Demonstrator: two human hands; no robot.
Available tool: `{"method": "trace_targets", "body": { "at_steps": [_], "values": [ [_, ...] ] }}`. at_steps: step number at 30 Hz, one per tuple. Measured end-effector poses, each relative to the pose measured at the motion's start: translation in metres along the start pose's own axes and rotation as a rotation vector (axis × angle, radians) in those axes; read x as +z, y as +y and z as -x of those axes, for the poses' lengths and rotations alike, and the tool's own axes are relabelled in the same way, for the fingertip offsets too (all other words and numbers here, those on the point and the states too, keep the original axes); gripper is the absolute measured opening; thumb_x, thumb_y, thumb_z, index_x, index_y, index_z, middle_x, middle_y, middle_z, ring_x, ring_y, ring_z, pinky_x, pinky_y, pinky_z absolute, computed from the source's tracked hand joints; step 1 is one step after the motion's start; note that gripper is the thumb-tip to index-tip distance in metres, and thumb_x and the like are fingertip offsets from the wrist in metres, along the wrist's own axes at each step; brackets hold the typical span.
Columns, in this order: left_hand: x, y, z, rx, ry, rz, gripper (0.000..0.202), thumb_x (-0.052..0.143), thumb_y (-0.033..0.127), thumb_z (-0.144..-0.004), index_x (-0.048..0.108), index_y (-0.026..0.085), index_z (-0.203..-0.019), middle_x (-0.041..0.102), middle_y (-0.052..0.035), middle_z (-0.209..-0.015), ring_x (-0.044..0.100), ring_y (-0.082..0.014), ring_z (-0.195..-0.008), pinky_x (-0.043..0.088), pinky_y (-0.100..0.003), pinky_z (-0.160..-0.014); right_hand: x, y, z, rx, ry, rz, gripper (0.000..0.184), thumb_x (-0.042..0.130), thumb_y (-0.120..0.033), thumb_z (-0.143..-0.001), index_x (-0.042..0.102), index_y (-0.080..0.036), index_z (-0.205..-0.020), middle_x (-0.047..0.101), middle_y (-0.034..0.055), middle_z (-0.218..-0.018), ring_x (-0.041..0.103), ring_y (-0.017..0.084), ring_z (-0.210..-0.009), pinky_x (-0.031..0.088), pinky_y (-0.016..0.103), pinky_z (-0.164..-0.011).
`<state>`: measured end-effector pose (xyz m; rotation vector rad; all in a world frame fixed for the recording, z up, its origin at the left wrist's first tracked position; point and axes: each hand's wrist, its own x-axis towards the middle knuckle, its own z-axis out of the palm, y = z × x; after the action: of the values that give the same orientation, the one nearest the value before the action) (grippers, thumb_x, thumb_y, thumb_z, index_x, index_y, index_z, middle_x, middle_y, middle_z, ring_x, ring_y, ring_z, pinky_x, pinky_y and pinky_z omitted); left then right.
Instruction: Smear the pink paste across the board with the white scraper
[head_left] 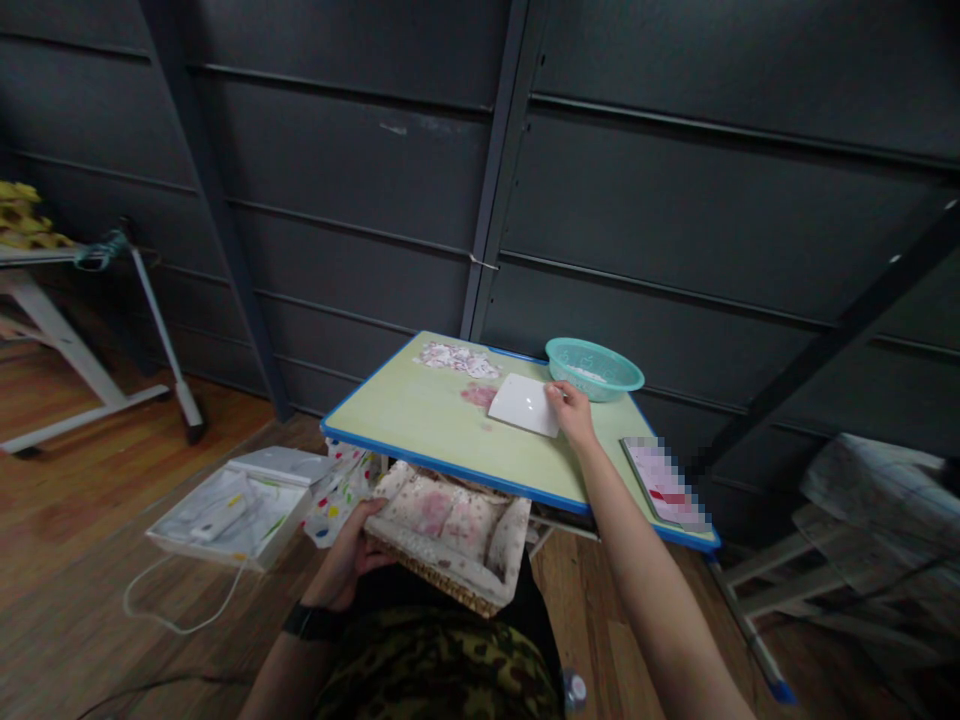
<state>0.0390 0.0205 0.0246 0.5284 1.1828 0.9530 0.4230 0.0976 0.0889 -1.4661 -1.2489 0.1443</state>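
Note:
My left hand [352, 550] grips the left side of a shallow wicker basket [442, 510], lined with pale, stained cloth. The basket is held tilted over my lap, just below the near edge of the small table [405, 410]. My right hand [571, 408] pinches the right edge of a glossy white sheet or thin board [523, 404] at the tabletop. Beside that sheet is a pinkish stain [480, 394]. A heap of small whitish pieces [457, 359] lies at the far left of the table; what they are is too small to tell.
A turquoise plastic basket [596, 370] stands at the table's back right, with something white inside. A flat device [664, 482] with a blurred face lies at the right edge. On the floor at left sits an open white box [240, 505] with a cord. A dark panelled wall rises behind.

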Motion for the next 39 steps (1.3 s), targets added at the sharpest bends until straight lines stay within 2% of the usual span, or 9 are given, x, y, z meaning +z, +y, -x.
{"method": "trace_targets", "body": {
  "at_steps": [3,6,10,14,20,26,30,36,39],
  "values": [
    [0.0,0.001,0.001,0.004,0.007,0.001,0.014,0.062,0.028,-0.092,0.068,0.017,-0.097,0.073,-0.0048,-0.074,0.071,-0.0216,-0.061,0.065,-0.037,-0.056,-0.009,0.001,-0.001,0.042,0.141,0.093,0.05,0.049,-0.065,-0.077,0.071,-0.02,-0.082,0.073,0.01,-0.08,0.061,0.029,-0.082,0.047,0.039,-0.077],
    [0.0,0.0,0.0,0.01,0.012,-0.006,0.013,0.062,0.028,-0.091,0.069,0.018,-0.096,0.074,-0.0044,-0.075,0.071,-0.0214,-0.062,0.065,-0.036,-0.056,-0.014,0.0,0.0,0.077,0.204,0.187,0.045,0.044,-0.059,-0.079,0.069,-0.021,-0.08,0.072,0.0114,-0.08,0.062,0.032,-0.087,0.047,0.042,-0.082],
    [0.001,0.0,-0.002,0.008,0.019,-0.015,0.013,0.06,0.028,-0.093,0.068,0.018,-0.096,0.072,-0.0034,-0.073,0.07,-0.021,-0.061,0.063,-0.034,-0.055,-0.012,-0.002,0.002,0.084,0.145,0.213,0.041,0.044,-0.056,-0.078,0.068,-0.022,-0.079,0.073,0.012,-0.083,0.062,0.032,-0.087,0.046,0.042,-0.083],
    [0.002,0.001,0.001,0.005,0.025,-0.021,0.012,0.061,0.028,-0.092,0.067,0.018,-0.095,0.071,-0.0028,-0.072,0.068,-0.0206,-0.059,0.064,-0.035,-0.056,-0.011,-0.004,0.0,0.072,0.067,0.151,0.045,0.048,-0.06,-0.075,0.07,-0.021,-0.079,0.072,0.0103,-0.078,0.062,0.031,-0.082,0.047,0.04,-0.078],
    [0.005,0.004,0.006,0.012,0.017,-0.004,0.01,0.062,0.028,-0.09,0.066,0.019,-0.093,0.07,-0.0034,-0.072,0.068,-0.021,-0.059,0.063,-0.035,-0.055,-0.014,-0.003,-0.001,0.117,0.184,0.164,0.048,0.044,-0.061,-0.073,0.069,-0.021,-0.078,0.071,0.01,-0.074,0.063,0.033,-0.083,0.047,0.042,-0.081],
    [0.002,0.001,0.002,0.017,0.012,-0.018,0.013,0.066,0.03,-0.086,0.066,0.019,-0.092,0.069,-0.0035,-0.07,0.068,-0.0217,-0.059,0.063,-0.035,-0.057,-0.011,-0.001,0.0,0.082,0.107,0.144,0.044,0.049,-0.06,-0.073,0.07,-0.022,-0.077,0.072,0.0095,-0.075,0.063,0.031,-0.08,0.049,0.042,-0.079],
    [0.001,-0.001,0.0,0.023,0.006,-0.016,0.018,0.07,0.032,-0.082,0.066,0.02,-0.095,0.068,-0.0028,-0.069,0.068,-0.0226,-0.061,0.062,-0.036,-0.057,-0.01,0.0,0.0,0.051,0.13,0.106,0.047,0.05,-0.062,-0.075,0.072,-0.02,-0.08,0.073,0.0084,-0.076,0.062,0.029,-0.08,0.047,0.039,-0.077],
    [0.001,0.001,0.003,0.017,-0.011,-0.022,0.013,0.065,0.03,-0.086,0.066,0.019,-0.091,0.066,-0.0018,-0.063,0.066,-0.0215,-0.058,0.063,-0.035,-0.057,-0.009,0.001,0.0,0.038,0.072,0.106,0.046,0.051,-0.063,-0.074,0.07,-0.021,-0.079,0.072,0.0092,-0.077,0.059,0.028,-0.076,0.045,0.039,-0.074],
    [0.002,0.002,0.003,0.015,-0.007,-0.025,0.014,0.067,0.031,-0.086,0.066,0.018,-0.091,0.067,-0.0018,-0.063,0.066,-0.0205,-0.056,0.063,-0.034,-0.055,-0.01,0.0,0.0,0.052,0.1,0.108,0.048,0.049,-0.063,-0.075,0.071,-0.02,-0.081,0.071,0.0086,-0.075,0.06,0.028,-0.076,0.045,0.039,-0.075]
  ]
}}
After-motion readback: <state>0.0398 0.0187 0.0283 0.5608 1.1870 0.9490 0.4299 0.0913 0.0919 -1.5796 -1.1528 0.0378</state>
